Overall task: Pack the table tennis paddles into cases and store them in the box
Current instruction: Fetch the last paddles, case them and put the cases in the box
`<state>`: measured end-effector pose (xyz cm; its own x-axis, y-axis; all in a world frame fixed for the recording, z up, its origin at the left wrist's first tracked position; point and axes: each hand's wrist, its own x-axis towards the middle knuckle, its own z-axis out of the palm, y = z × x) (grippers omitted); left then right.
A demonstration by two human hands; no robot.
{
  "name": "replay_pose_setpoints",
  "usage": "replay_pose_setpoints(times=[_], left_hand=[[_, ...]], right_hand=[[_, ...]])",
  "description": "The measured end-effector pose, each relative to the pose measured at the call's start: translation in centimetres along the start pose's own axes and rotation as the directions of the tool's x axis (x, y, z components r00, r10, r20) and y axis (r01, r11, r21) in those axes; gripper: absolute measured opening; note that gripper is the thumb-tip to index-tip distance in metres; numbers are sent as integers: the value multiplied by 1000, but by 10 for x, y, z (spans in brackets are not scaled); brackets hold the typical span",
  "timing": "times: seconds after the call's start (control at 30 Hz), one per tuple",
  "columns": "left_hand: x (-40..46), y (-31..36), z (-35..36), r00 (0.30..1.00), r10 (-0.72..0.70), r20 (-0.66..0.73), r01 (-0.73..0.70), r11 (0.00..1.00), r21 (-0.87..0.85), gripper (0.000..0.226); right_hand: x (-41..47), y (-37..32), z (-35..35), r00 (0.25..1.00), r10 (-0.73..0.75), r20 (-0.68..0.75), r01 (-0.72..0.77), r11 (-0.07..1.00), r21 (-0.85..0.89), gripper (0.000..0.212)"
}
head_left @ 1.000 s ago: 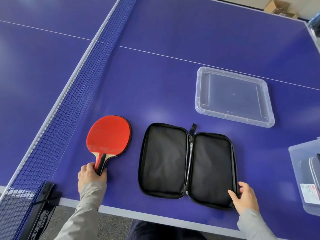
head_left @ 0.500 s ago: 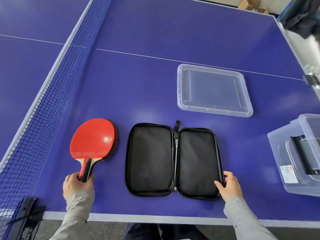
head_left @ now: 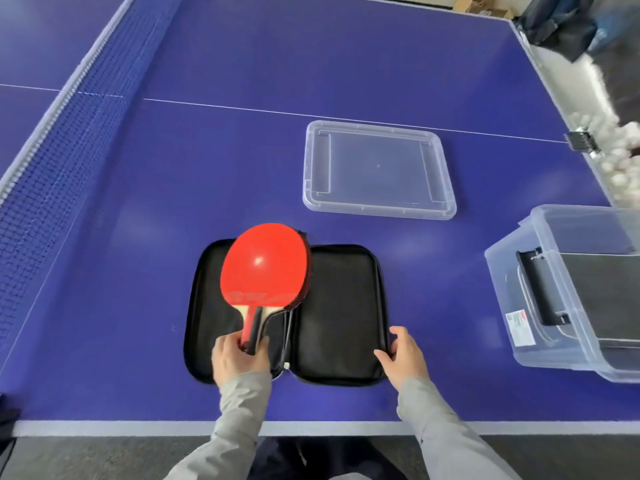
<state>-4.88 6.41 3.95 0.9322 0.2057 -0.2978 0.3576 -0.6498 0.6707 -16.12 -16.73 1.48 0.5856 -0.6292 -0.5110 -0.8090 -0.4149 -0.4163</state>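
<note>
A black zip case (head_left: 341, 313) lies open flat near the front edge of the blue table. My left hand (head_left: 239, 356) grips the handle of a red paddle (head_left: 265, 265), holding it over the left half of the case, blade pointing away from me. My right hand (head_left: 403, 353) holds the case's right front edge, thumb on the inside lining. At the right stands a clear plastic box (head_left: 540, 306) with a dark case inside it.
The box's clear lid (head_left: 379, 169) lies upturned behind the case. The net (head_left: 59, 140) runs along the left. White balls (head_left: 620, 157) sit in a trough beyond the table's right edge. The table's front edge (head_left: 311, 427) is just under my forearms.
My left hand has lifted the paddle from the table at the left and carried it right, over the case's left half. My right hand stays on the case's right edge.
</note>
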Motion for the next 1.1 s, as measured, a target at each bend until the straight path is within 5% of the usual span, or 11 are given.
replay_pose_setpoints(times=[0.47,1.1], left_hand=[[-85,33,107,998,-54,34,53,998,32,24],[-98,37,132,988,-97,124,92,995,48,50]], right_hand=[[10,14,-7,986,-137,91,143,988,-55,50],[7,27,-2,983,-179,46,181,982,-59,46]])
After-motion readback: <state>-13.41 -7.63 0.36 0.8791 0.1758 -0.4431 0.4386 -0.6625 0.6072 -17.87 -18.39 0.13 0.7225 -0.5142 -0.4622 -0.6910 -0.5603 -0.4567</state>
